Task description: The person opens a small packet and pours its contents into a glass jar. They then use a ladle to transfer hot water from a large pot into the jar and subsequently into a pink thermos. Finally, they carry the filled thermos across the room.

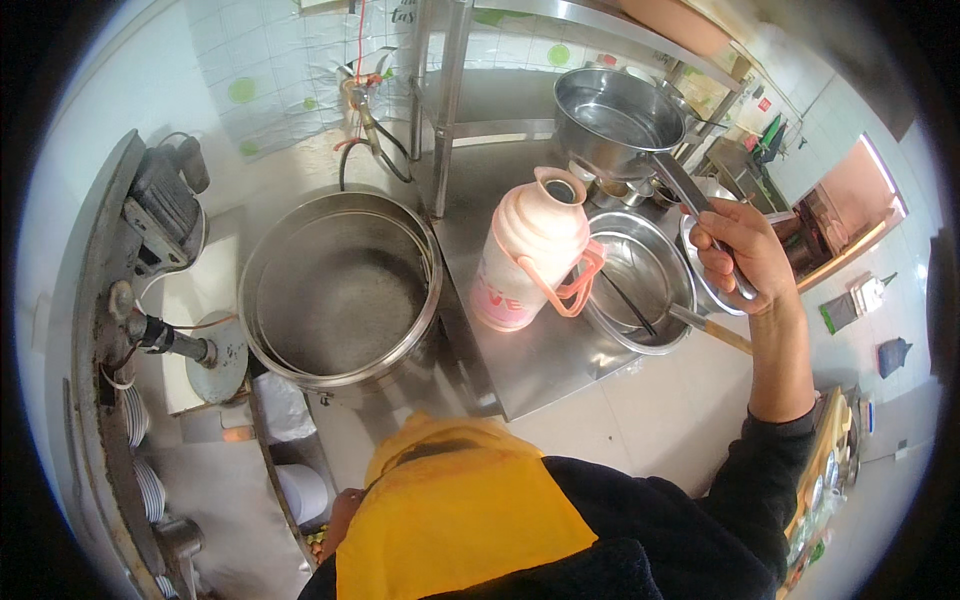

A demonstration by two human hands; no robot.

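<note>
My right hand grips the metal handle of a deep steel saucepan, held up above the steel counter. Its inside looks shiny, and whether it holds water is hard to tell. Below and left of the pan stands a pink thermos flask, upright and with its mouth uncovered. Beside the flask, a steel basin contains a wooden-handled strainer or ladle and a thin dark stick. Only a sliver of my left hand shows at the edge of my yellow apron; its fingers are mostly hidden.
A large round steel pot stands left of the counter, below a wall tap with a hose. Steel shelf posts rise behind. At left are a motor and stacked plates. Steel bowls sit behind the basin.
</note>
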